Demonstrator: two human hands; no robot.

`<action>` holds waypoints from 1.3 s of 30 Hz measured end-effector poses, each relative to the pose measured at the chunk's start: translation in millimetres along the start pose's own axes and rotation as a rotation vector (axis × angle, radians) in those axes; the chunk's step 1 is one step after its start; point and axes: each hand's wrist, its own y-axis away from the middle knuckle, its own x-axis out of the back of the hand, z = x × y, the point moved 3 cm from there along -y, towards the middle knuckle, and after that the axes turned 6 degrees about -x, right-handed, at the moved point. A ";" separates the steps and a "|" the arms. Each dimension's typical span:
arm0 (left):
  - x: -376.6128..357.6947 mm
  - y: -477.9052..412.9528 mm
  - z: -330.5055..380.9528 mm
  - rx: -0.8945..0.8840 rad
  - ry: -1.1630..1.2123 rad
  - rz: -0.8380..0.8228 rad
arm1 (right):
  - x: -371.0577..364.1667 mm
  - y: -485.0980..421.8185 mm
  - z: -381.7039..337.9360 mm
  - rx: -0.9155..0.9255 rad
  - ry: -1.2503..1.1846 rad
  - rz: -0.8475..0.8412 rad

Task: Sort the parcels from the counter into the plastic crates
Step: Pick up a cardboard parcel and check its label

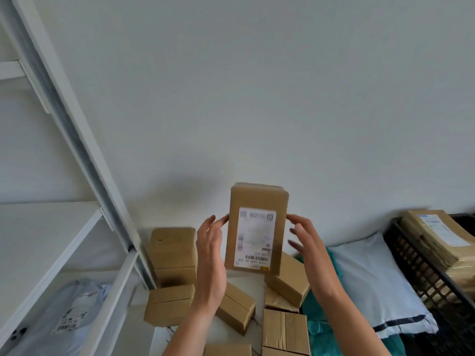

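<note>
White wall backed the counter (244, 280); above its back edge, left hand (210, 244) and right hand (307, 242) clasped the box (257, 201) by its sides. Its label wanted reading before choosing a crate (413, 260).

white shelving rack (77, 140): left | pale wall (282, 86): behind
</note>
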 end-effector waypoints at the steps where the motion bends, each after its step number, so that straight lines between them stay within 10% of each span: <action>1: -1.4 -1.1 5.6 -0.019 0.041 -0.041 | -1.0 0.2 -5.1 0.028 -0.010 -0.033; 12: -5.8 0.3 11.7 0.004 0.108 -0.312 | -1.1 -2.6 -13.8 0.082 -0.104 -0.078; 18: 19.8 -32.5 46.2 -0.116 -0.350 -0.691 | 29.3 -5.9 -28.6 0.229 0.272 0.017; 26: -16.7 -28.4 81.4 -0.324 -0.937 -1.241 | 24.0 -5.0 -25.2 -0.015 0.860 -0.722; 29: -12.7 -38.1 81.0 -0.394 -0.895 -1.127 | 30.0 -6.4 -13.7 -0.053 0.750 -0.616; 34: 17.9 -50.0 45.6 -0.301 -0.495 -0.420 | 34.6 -8.8 6.5 -0.067 0.297 -0.182; 39: -2.7 -7.1 0.8 0.054 -0.142 -0.483 | 9.6 -4.7 20.6 -0.200 -0.114 -0.080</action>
